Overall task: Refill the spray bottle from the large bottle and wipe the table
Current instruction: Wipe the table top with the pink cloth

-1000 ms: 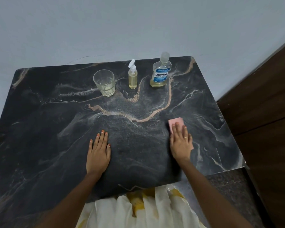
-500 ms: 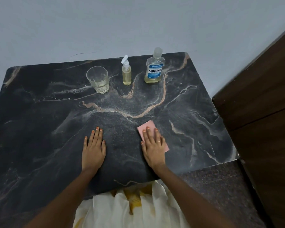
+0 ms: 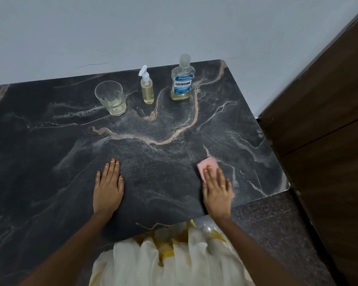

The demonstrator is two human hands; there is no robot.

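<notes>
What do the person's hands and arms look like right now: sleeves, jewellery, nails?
No sleeves, watch or bracelet show in the head view. The left hand and right hand both have orange-pink polished nails. The right hand wears a thin ring on one finger. A white and yellow garment shows below the table edge.

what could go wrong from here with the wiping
1. The glass, spray bottle and large bottle stand upright in a row at the back of the table. A wide sweep of the pink cloth could knock one over, and the glass holds some liquid.
2. The right hand presses the cloth flat near the table's right edge, so a stroke that way might push it off.
</notes>
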